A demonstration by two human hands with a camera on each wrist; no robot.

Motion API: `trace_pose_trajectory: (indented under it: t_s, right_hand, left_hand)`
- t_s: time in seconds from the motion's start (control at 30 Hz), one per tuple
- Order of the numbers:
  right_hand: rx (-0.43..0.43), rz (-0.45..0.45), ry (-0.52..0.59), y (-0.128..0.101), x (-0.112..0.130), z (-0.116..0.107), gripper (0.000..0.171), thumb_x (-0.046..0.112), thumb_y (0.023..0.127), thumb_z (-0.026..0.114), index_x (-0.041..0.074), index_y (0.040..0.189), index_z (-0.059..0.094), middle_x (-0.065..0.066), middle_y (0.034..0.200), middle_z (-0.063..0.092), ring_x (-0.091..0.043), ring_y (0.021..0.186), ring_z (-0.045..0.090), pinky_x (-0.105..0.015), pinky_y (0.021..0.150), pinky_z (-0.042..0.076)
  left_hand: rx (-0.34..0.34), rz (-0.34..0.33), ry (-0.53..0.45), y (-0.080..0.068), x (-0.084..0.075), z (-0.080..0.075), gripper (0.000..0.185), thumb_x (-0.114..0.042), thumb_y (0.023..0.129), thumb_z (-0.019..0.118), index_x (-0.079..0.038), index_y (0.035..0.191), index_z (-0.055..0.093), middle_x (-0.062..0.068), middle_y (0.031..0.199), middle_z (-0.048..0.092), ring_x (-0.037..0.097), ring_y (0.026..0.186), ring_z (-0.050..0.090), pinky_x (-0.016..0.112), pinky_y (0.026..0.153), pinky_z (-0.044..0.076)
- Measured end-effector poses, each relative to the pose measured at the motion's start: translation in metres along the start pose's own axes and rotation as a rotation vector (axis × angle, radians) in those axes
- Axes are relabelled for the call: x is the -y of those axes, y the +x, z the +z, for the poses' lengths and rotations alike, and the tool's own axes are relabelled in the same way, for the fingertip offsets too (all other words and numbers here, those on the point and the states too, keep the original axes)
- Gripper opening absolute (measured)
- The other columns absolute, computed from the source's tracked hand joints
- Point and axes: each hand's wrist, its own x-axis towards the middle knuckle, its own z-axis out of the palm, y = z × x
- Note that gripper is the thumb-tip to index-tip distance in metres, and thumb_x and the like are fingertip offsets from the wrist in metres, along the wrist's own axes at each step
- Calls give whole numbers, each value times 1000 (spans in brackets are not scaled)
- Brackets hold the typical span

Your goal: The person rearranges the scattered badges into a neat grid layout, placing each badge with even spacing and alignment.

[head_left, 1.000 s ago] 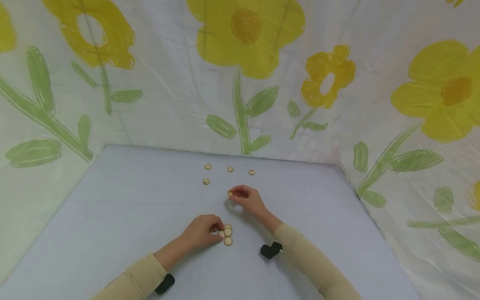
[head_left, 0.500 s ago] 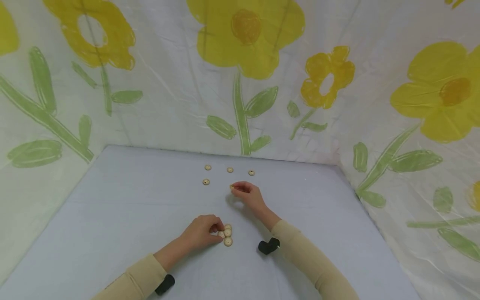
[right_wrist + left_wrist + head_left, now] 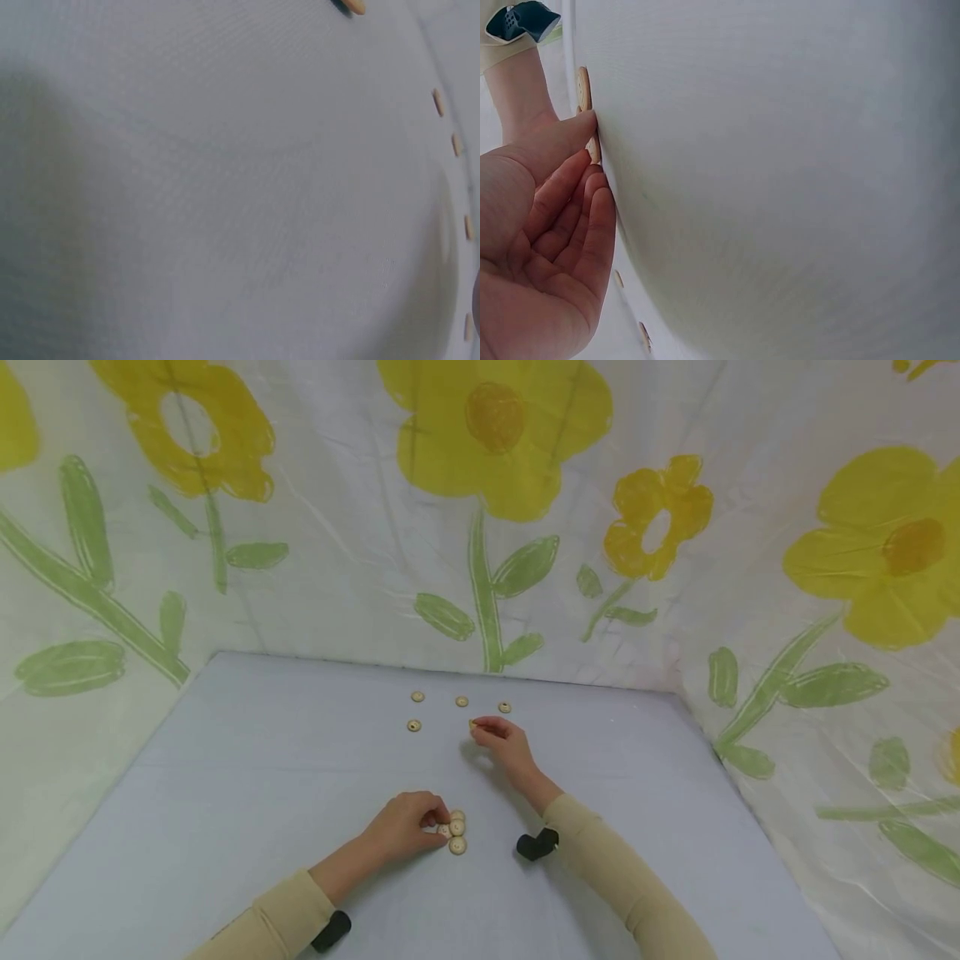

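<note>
Above the pale table [image 3: 262,827] I saw the right hand [image 3: 507,747] farther forward than before, pinching a button [image 3: 472,725] near the spaced buttons [image 3: 462,702]; the left hand [image 3: 401,828], narrowed, held the near-side edge of the clustered buttons [image 3: 457,828] between thumb and finger, partly hiding them; the held button showed only a sliver

Curtained booth, wider room hidden: flower-print sheeting [image 3: 337,568] round visible sides of pale-covered table [image 3: 300,735].
</note>
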Motion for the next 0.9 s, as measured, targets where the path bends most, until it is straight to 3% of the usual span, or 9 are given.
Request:
trace_pose_trajectory:
  t_s: [0.27, 0.53, 0.9]
  right_hand:
    - [-9, -10, -50, 12, -6, -3, 24, 15, 88, 72, 2, 108, 69, -1, 95, 71, -10, 84, 63, -26, 75, 49]
    - [-26, 8, -92, 21, -9, -4, 26, 15, 87, 73, 0, 108, 69, 0, 89, 69, -8, 77, 61, -24, 70, 47]
    - [-5, 33, -171, 30, -10, 0, 28, 19, 86, 75, 3, 108, 70, -4, 92, 69, -11, 77, 62, -23, 68, 47]
  left_hand:
    - [-33, 65, -7, -3, 1, 1, 17, -6, 77, 79, -6, 87, 66, -3, 80, 61, 9, 73, 56, 25, 66, 48]
    - [-4, 10, -13, -2, -2, 0, 16, -9, 78, 79, -7, 89, 67, -2, 82, 62, 14, 75, 57, 27, 68, 48]
    - [9, 4, 1, -1, 0, 0, 16, -10, 79, 79, -8, 89, 67, -3, 82, 62, 14, 76, 57, 28, 69, 48]
